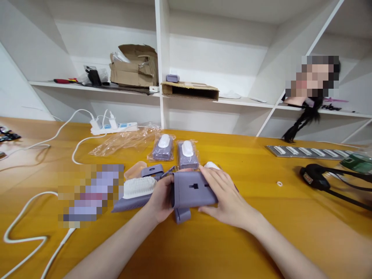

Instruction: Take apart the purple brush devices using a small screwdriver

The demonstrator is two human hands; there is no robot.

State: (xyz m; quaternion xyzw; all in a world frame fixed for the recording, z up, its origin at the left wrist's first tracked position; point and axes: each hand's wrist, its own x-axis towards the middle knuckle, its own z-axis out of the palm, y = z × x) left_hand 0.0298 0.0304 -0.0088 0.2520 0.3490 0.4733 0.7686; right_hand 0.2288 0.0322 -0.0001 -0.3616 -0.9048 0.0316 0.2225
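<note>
A purple case (pixel 188 193) with a small black slot is held between both hands above the table. My left hand (pixel 162 195) grips its left edge, fingers wrapped round it. Flat against its right side lies my right hand (pixel 225 193), fingers stretched over the top surface. Under the case a purple strap or flap (pixel 182 215) shows. To the left sits a purple piece with a white bristled pad (pixel 138 186), beside another purple part (pixel 152 170). Behind the hands, two purple items with white tops (pixel 162 149) (pixel 188 155) are in clear plastic.
A power strip (pixel 124 127) with white cables and clear plastic film (pixel 124 141) lie at the back left. A metal strip (pixel 308 152) and a black strapped object (pixel 315 176) are at the right. Shelves hold cardboard boxes (pixel 133 71) and a pixelated head-like object (pixel 314 79).
</note>
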